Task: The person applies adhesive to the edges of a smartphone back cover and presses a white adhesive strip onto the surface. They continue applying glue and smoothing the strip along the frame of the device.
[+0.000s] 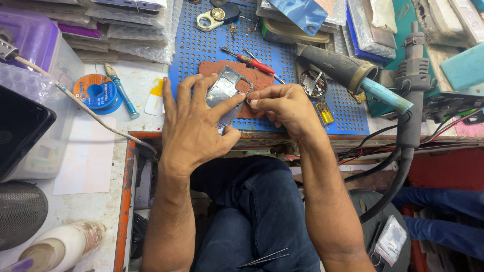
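At frame centre, the left hand [194, 121] grips a grey phone frame [227, 90] tilted toward upper right, its long axis meeting the right hand [282, 106], whose fingers pinch its edge.

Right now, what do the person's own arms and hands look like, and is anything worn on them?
Both arms are bare from hand to elbow: no sleeves show in the head view. The left hand and the right hand wear no gloves, rings, watch or wrist strap that I can see. Fingernails are short. No cables or markings on either arm. Below them, the person wears dark blue jeans.
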